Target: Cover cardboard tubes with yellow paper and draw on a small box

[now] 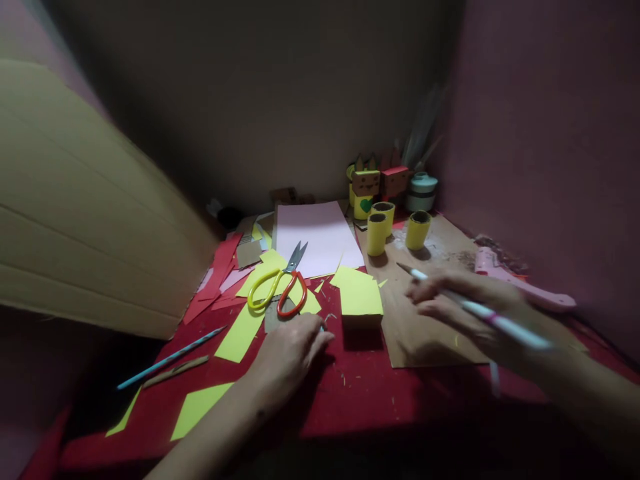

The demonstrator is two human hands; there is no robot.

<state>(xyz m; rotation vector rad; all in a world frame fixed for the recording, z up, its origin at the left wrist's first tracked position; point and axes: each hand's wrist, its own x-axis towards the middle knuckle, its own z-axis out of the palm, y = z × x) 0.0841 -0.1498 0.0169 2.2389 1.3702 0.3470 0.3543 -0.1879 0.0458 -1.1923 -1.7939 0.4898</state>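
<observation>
My right hand grips a white, pen-shaped tool with a pink band. Its brown pointed tip is aimed left, above a brown cardboard sheet. My left hand rests low over the red table with its fingers curled together. A small pale bit shows by its fingertips, too small to name. Just beyond it lie scissors with one yellow and one red handle, blades pointing away. Between my hands sits a small box with a yellow paper top. Neither hand touches the box.
Yellow-wrapped tubes stand on the cardboard sheet. A pink glue gun lies at right. Behind are animal figures, a teal pot and a pale pink sheet. Paper scraps and a blue pencil lie left.
</observation>
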